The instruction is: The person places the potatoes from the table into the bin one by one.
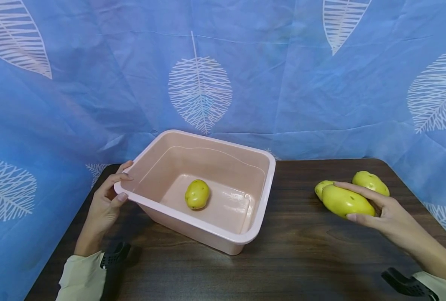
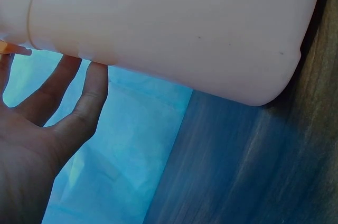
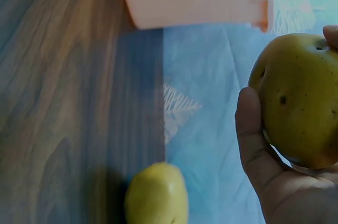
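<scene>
A pale pink plastic basin (image 1: pixel 211 246) sits on the table, with one yellow potato (image 1: pixel 197 194) on its floor. My left hand (image 1: pixel 104 202) grips the basin's left corner by the rim, thumb at the near side and fingers along the left edge. In the left wrist view, fingers (image 2: pixel 95 92) reach the basin's wall (image 2: pixel 174 28). At the right, my right hand (image 1: pixel 390 215) holds a large yellow potato (image 1: pixel 346 201) between thumb and fingers; the right wrist view shows this potato (image 3: pixel 298 100) above the table. Two more potatoes lie close by: one (image 1: pixel 322 189) partly hidden behind it, another (image 1: pixel 371 182) beyond the fingers.
The dark wooden table (image 1: pixel 298 259) has a rounded far right corner. A blue cloth with white leaf prints (image 1: pixel 200 92) hangs behind the table and down its sides. Bare tabletop lies between the basin and the potatoes at the right.
</scene>
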The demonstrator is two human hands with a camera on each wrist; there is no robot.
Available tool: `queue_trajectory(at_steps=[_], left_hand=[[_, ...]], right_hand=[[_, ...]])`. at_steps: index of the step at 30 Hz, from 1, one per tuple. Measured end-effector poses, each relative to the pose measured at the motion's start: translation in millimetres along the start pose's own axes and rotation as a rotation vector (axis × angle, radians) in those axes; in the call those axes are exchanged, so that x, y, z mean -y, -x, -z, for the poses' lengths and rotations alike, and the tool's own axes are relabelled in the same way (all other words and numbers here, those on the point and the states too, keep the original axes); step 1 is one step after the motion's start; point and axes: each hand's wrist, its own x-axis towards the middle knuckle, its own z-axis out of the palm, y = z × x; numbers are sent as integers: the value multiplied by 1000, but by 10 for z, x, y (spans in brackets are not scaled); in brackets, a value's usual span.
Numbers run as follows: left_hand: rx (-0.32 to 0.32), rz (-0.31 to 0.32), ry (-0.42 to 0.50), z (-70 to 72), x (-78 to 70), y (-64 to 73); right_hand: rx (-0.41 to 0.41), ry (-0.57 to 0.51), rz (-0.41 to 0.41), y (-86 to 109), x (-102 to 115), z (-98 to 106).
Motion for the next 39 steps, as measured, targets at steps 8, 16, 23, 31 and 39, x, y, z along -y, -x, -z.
queue_trajectory(at_steps=[8, 16, 23, 31, 39], left_hand=[[-4, 6, -5, 12, -12, 18], [1, 17, -7, 26, -20, 16], [1, 16, -21, 23, -23, 17], [2, -2, -9, 11, -4, -2], [-3, 8, -21, -1, -5, -8]], right_hand=[[55, -59, 55, -161, 400, -33], [93, -137, 123, -370, 877, -117], [140, -212, 143, -504, 1195, -183], [227, -352, 192, -656, 1463, -241], [343, -563, 185, -815, 1714, -287]])
